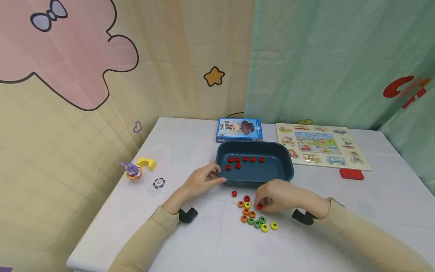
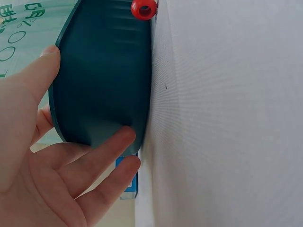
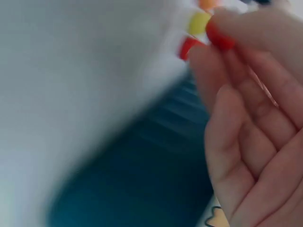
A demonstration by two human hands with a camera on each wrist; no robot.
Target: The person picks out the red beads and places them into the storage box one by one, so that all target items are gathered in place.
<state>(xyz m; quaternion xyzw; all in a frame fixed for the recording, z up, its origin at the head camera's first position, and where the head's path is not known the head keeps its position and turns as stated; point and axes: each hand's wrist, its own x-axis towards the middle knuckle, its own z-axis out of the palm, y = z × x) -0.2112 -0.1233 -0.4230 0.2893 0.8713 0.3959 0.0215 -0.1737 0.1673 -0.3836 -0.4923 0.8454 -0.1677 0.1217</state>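
A dark teal plastic bin (image 1: 272, 172) stands mid-table with several red beads (image 1: 245, 159) inside. At its near left corner my left hand (image 1: 200, 180) holds the bin; in the left wrist view the thumb lies on the rim and the fingertips against the outer wall. Just in front of the bin, my right hand (image 1: 280, 195) pinches a red bead (image 3: 220, 38) between thumb and index finger. Beside that hand lie two more red beads, one a red bead (image 1: 234, 193) on the left, along with orange beads (image 1: 246, 211), green beads (image 1: 257, 224) and yellow beads (image 1: 264, 227).
Behind the bin is a blue game box (image 1: 239, 129). A wooden picture puzzle (image 1: 319, 145) and a red block (image 1: 351, 174) lie to the right. On the left are a yellow arch block (image 1: 147, 163), a small purple toy (image 1: 131, 170) and a round chip (image 1: 159, 183).
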